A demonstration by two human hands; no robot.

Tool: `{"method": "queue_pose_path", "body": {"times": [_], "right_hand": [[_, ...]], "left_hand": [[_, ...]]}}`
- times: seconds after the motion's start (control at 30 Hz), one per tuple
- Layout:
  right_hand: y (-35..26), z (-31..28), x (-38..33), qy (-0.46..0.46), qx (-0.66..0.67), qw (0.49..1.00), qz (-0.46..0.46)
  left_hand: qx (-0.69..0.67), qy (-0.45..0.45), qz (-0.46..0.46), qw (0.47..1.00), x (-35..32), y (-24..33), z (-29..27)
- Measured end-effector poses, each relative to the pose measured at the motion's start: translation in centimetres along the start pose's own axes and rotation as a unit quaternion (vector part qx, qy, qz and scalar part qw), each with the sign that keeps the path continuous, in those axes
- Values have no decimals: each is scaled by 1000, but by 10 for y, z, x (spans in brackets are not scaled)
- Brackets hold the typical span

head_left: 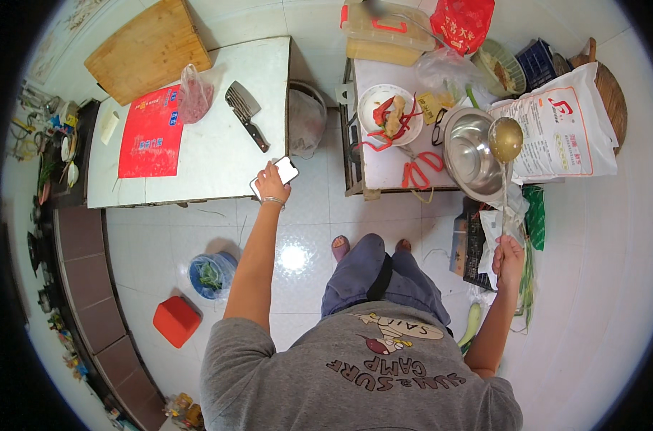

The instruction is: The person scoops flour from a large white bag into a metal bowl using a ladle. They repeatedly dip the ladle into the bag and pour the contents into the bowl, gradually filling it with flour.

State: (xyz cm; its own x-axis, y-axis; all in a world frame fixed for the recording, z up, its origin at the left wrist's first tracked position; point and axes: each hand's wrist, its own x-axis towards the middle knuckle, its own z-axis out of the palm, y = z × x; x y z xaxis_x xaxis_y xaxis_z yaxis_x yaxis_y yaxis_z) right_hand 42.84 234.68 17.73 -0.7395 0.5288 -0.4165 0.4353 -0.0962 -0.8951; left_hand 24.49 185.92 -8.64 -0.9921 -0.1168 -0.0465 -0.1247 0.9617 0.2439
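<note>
I had the ladle lifted, gripped by the right hand; the peppers weren't yet cut. Whether the left hand grasped or merely touched the phone, I couldn't tell.

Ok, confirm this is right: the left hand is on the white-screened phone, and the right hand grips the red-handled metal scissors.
The last part is wrong: in the head view, the right hand grips the round golden metal ladle. The left hand is on the phone.
</note>
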Motion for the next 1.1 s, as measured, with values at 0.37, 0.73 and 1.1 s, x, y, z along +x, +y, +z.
{"method": "queue_pose_path", "body": {"times": [0.37, 0.73, 1.1], "right_hand": [[2, 5, -5, 2, 4, 1000, 4], [5, -1, -6, 6, -4, 1000, -7], [6, -12, -9, 18, 1, 1000, 5]], "left_hand": [[113, -58, 17, 992, 11, -17, -7], [138, -72, 3, 988, 12, -5, -13], [146, -37, -24, 988, -3, 18, -31]]}}
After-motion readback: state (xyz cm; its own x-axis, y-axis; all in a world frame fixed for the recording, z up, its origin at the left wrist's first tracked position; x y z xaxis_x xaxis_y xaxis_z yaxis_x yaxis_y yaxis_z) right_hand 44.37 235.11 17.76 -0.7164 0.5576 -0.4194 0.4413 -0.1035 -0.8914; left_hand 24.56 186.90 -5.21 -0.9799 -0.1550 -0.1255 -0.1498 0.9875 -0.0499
